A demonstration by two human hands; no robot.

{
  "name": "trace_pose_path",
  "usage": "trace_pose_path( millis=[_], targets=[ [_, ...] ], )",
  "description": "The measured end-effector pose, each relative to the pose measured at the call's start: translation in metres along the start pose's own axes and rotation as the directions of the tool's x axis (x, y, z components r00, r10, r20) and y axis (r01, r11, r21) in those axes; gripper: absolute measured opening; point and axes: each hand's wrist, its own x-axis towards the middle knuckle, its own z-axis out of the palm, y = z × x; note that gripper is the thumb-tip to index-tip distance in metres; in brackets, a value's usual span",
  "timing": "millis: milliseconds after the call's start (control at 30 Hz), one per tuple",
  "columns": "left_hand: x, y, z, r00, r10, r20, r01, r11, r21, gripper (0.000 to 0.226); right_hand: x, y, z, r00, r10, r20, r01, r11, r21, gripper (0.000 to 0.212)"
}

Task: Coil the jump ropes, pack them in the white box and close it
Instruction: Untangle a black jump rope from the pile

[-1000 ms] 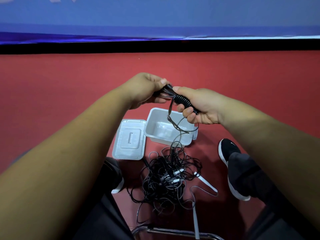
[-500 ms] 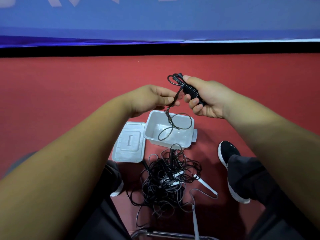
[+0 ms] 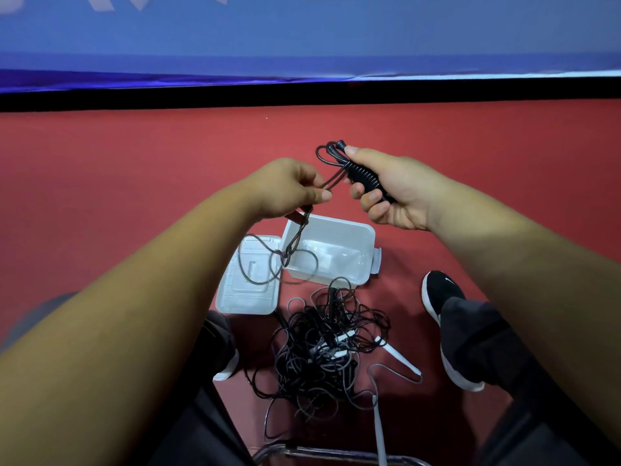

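Handles (image 3: 364, 178) of one black jump rope are gripped in my right hand (image 3: 396, 193), my left hand (image 3: 285, 190) pinching its cord (image 3: 331, 181) above the open white box (image 3: 356, 243). Loose slack may snag the tangled ropes (image 3: 322, 351) below.

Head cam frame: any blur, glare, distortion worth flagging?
Head view: left hand and right hand sharp, rope between them readable; mild sheen in the white box; wide-angle stretch enlarges the forearms; bottom dim, rope pile legible.
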Motion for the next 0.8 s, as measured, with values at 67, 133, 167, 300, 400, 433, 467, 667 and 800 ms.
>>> trace_pose_path(
  millis=[67, 133, 167, 300, 400, 433, 467, 667, 800],
  targets=[
    [-0.003, 0.003, 0.002, 1.0, -0.016, -0.009, 0.017, 0.997, 0.074, 0.023, 0.001, 0.001, 0.0, 1.0, 0.007, 0.002, -0.007, 1.0, 0.023, 0.041],
    [-0.005, 0.004, 0.002, 0.999, -0.041, -0.009, 0.041, 0.998, 0.047, 0.032, 0.001, 0.0, 0.001, 1.0, 0.01, 0.008, -0.011, 0.999, 0.048, 0.04],
    [-0.005, 0.004, 0.001, 0.999, -0.052, -0.003, 0.052, 0.999, -0.005, 0.033, 0.0, -0.002, 0.001, 1.0, 0.012, 0.013, -0.013, 0.998, 0.056, 0.04],
    [-0.005, 0.003, -0.002, 0.997, -0.075, 0.021, 0.077, 0.991, -0.114, 0.028, -0.001, -0.005, 0.001, 0.998, 0.034, 0.056, -0.038, 0.997, 0.072, 0.043],
    [-0.004, 0.001, -0.001, 0.997, -0.074, 0.034, 0.077, 0.992, -0.101, 0.026, -0.001, -0.003, 0.001, 0.995, 0.054, 0.085, -0.059, 0.996, 0.062, 0.047],
    [-0.003, 0.0, 0.0, 0.997, -0.065, 0.043, 0.068, 0.995, -0.077, 0.024, -0.002, -0.003, 0.002, 0.994, 0.06, 0.094, -0.067, 0.996, 0.063, 0.047],
    [-0.002, -0.002, -0.001, 0.997, -0.05, 0.058, 0.052, 0.998, -0.041, 0.021, -0.003, -0.003, 0.002, 0.992, 0.066, 0.107, -0.074, 0.995, 0.068, 0.047],
    [-0.003, -0.004, -0.009, 0.997, -0.032, 0.07, 0.029, 0.998, 0.049, 0.026, -0.009, -0.002, 0.002, 0.979, 0.074, 0.19, -0.088, 0.994, 0.069, 0.047],
    [-0.002, -0.006, -0.011, 0.999, -0.044, 0.012, 0.044, 0.999, 0.012, 0.013, -0.011, -0.001, 0.004, 0.969, 0.066, 0.238, -0.084, 0.994, 0.065, 0.043]
  ],
)
